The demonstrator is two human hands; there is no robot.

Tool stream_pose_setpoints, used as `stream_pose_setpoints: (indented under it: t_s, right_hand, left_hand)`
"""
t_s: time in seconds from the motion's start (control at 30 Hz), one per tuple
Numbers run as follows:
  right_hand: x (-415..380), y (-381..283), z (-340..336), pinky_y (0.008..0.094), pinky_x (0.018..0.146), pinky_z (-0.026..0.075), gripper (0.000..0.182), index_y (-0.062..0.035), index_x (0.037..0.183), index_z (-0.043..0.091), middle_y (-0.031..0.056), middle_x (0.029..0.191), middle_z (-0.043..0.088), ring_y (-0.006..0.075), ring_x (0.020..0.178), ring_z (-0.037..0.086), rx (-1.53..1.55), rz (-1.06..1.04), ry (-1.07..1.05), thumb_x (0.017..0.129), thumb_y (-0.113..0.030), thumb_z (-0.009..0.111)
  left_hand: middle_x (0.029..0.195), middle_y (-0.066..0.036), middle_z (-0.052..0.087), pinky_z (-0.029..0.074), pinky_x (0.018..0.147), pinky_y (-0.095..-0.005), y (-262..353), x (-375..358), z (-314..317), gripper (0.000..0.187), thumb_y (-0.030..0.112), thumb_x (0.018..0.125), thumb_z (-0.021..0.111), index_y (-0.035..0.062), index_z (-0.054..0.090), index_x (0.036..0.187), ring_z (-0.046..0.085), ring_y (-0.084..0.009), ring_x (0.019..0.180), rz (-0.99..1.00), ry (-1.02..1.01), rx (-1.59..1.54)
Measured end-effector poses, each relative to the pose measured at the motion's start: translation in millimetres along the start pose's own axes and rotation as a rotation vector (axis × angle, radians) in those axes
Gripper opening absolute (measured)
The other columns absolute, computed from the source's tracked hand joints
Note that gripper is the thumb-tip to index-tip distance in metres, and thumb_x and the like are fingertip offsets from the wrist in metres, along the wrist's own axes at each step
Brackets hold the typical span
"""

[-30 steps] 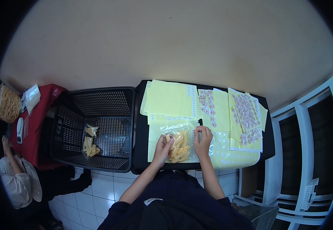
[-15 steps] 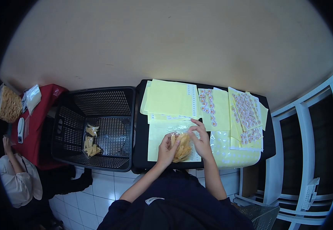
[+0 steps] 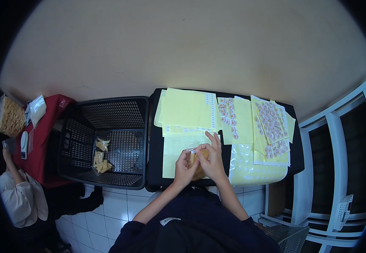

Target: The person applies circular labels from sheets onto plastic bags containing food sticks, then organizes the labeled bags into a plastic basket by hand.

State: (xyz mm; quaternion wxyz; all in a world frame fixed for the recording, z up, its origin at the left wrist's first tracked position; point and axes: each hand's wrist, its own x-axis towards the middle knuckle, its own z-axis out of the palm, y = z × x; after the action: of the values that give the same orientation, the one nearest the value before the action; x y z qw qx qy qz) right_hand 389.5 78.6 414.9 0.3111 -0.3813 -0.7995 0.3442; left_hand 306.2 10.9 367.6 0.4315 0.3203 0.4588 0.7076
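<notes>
A small clear plastic bag of snack sticks [image 3: 199,173], yellowish-brown, is in my hands above the black table, partly covered by my fingers. My left hand [image 3: 184,168] is closed round its left side. Across the upper part of the bag lies my right hand [image 3: 211,161], thumb and index finger pinched at the plastic, other fingers raised. A small whitish-pink patch shows between the fingertips; I cannot make out what it is. Under the hands is a yellow sticker sheet [image 3: 172,154], and farther back a stack of yellow sheets [image 3: 187,107].
Left of the table stands a black plastic basket [image 3: 145,143] holding several snack bags [image 3: 102,163]. Sheets of round stickers [image 3: 271,122] lie at the right. A co-worker [image 3: 22,198] sits by a red-covered table [image 3: 43,143] with a white device [image 3: 24,145] and a large snack bag [image 3: 10,116].
My right hand has moved left and down, from beside the bag onto its upper part, fingertips now against my left hand's. The bag is more covered. The co-worker's hand has moved up slightly.
</notes>
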Motion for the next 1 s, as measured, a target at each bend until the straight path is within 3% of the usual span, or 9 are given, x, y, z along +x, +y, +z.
stream_pose_setpoints:
  t_s: [0.23,0.37,0.47,0.5,0.67,0.73,0.8,0.9,1.0]
  right_hand:
    - [-6,-7,2,0.0456,0.098,0.018,0.009,-0.0050,0.072,0.057,0.0164,0.123,0.039,0.0379,0.121,0.024,0.007,-0.041,0.129,0.071,-0.013,0.061]
    - [-11,-7,2,0.0453,0.096,0.022,0.009,-0.0047,0.070,0.056,0.0155,0.122,0.040,0.0381,0.120,0.026,0.085,-0.022,0.173,0.068,-0.011,0.063]
    - [-13,-8,0,0.0420,0.092,0.031,0.019,-0.0037,0.078,0.053,0.0174,0.117,0.041,0.0366,0.115,0.034,0.164,-0.007,0.264,0.064,-0.009,0.066]
    - [-13,-9,-2,0.0387,0.089,0.035,0.027,-0.0038,0.083,0.052,0.0186,0.114,0.043,0.0322,0.107,0.043,0.108,-0.020,0.294,0.061,-0.006,0.068]
    - [-17,12,-8,0.0358,0.085,0.037,0.026,-0.0022,0.084,0.051,0.0183,0.109,0.046,0.0306,0.103,0.046,0.095,-0.037,0.331,0.063,-0.005,0.066]
    - [-14,38,-25,0.0327,0.080,0.040,0.019,-0.0005,0.083,0.051,0.0152,0.100,0.051,0.0272,0.093,0.050,0.148,-0.025,0.474,0.067,-0.004,0.062]
    - [-4,70,-50,0.0348,0.076,0.040,0.017,-0.0001,0.084,0.053,0.0127,0.090,0.053,0.0253,0.085,0.051,0.076,0.192,0.583,0.069,-0.003,0.060]
    - [13,116,-72,0.0347,0.071,0.041,0.016,-0.0010,0.085,0.056,0.0116,0.087,0.052,0.0254,0.081,0.051,-0.101,0.184,0.528,0.070,-0.003,0.059]
    - [22,131,-76,0.0351,0.071,0.041,0.016,-0.0017,0.085,0.059,0.0105,0.086,0.051,0.0268,0.081,0.050,-0.335,0.091,0.389,0.069,-0.006,0.061]
  left_hand:
    - [0.103,-0.009,0.050,0.034,0.087,-0.0245,5,-6,2,0.025,-0.003,0.079,0.048,-0.0019,0.044,0.104,0.046,-0.0124,0.100,-0.053,0.005,-0.067]
    - [0.090,-0.005,0.055,0.039,0.077,-0.0220,5,-7,-1,0.014,0.005,0.085,0.043,-0.0011,0.050,0.096,0.050,-0.0092,0.086,-0.033,0.064,0.007]
    - [0.085,-0.005,0.058,0.041,0.071,-0.0209,8,-5,8,0.014,0.008,0.087,0.042,-0.0015,0.053,0.089,0.052,-0.0069,0.079,-0.002,0.104,0.038]
    - [0.086,-0.007,0.059,0.041,0.071,-0.0210,8,-4,10,0.014,0.008,0.087,0.043,-0.0016,0.053,0.088,0.053,-0.0075,0.079,-0.003,0.113,-0.004]
    - [0.085,-0.010,0.061,0.043,0.073,-0.0217,-7,0,10,0.012,0.008,0.086,0.045,-0.0013,0.052,0.085,0.055,-0.0102,0.077,-0.119,0.192,-0.050]
    - [0.083,-0.010,0.061,0.044,0.072,-0.0221,-12,4,8,0.014,0.010,0.086,0.045,-0.0008,0.053,0.084,0.056,-0.0112,0.074,-0.139,0.218,-0.075]
    - [0.083,-0.010,0.061,0.045,0.071,-0.0235,-23,7,-2,0.014,0.012,0.086,0.046,-0.0008,0.052,0.083,0.057,-0.0121,0.074,-0.108,0.213,-0.067]
    - [0.085,-0.013,0.060,0.047,0.072,-0.0270,-23,9,-5,0.017,0.016,0.087,0.044,0.0002,0.051,0.083,0.058,-0.0162,0.079,-0.276,0.299,-0.181]
    - [0.087,-0.015,0.059,0.047,0.072,-0.0290,-17,15,-3,0.021,0.019,0.088,0.041,0.0007,0.051,0.084,0.058,-0.0186,0.078,-0.296,0.320,-0.226]
